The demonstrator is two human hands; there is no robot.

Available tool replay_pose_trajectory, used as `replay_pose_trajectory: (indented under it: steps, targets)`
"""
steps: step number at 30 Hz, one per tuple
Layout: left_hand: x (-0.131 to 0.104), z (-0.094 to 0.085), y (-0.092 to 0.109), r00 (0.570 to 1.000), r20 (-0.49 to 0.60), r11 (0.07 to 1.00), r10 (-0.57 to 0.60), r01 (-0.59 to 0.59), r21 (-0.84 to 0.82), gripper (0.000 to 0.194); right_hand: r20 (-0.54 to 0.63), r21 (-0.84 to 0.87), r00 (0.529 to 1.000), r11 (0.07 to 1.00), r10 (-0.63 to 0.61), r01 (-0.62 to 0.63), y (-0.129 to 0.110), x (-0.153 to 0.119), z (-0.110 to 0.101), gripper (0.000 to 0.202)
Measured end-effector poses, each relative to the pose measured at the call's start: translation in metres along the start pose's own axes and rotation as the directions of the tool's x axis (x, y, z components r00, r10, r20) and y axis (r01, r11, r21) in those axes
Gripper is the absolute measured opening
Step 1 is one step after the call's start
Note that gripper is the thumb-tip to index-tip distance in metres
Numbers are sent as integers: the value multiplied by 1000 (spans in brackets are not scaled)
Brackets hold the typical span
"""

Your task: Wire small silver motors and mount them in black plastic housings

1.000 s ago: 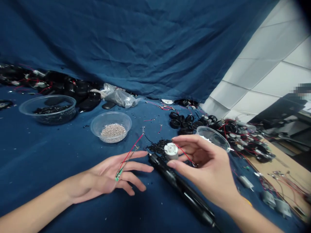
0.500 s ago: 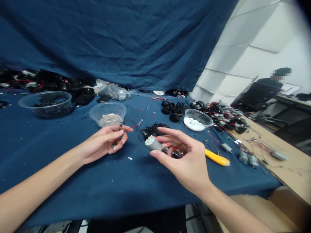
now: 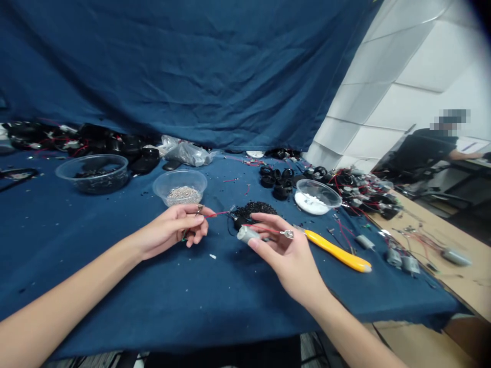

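Note:
My left hand (image 3: 172, 232) pinches a small metal contact piece (image 3: 200, 208) between thumb and forefinger. From it a thin red wire (image 3: 218, 213) runs rightward, and a bit of green shows below the fingers. My right hand (image 3: 284, 255) is closed around a grey cylindrical motor (image 3: 247, 234), its near end facing left. A red wire with a metal terminal (image 3: 287, 234) lies across that palm. Behind the right fingers sits a heap of small black parts (image 3: 255, 208). The yellow-handled tool (image 3: 337, 250) rests on the cloth right of this hand.
Clear bowls hold dark pieces (image 3: 102, 175), small metal parts (image 3: 184, 195) and a white substance (image 3: 311, 203). Black rings (image 3: 282, 190) and a wire pile (image 3: 355, 189) lie toward the back right. More motors (image 3: 401, 260) lie near the right edge. A person (image 3: 429, 143) sits beyond.
The view has shifted a little, so the table things sit lower and further right. My right hand has turned the motor, and the metal terminal now shows over the palm. Both hands keep their hold.

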State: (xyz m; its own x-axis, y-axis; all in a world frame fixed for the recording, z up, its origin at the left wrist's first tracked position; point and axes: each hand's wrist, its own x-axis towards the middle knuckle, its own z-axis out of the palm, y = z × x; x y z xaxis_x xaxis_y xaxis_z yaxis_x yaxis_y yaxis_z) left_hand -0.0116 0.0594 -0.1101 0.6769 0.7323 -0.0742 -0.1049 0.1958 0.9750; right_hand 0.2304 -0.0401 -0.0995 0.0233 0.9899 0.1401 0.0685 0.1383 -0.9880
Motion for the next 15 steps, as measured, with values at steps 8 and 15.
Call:
replay_pose_trajectory:
  steps: [8,15]
  targets:
    - [-29,-3,28,854,489,979,-179,104,177,53,304,373,910,844,281,-385,22,0,8,45]
    - [-62,11,35,944,231,673,-235,-13,740,44,432,369,836,780,337,-505,20,-3,29,44]
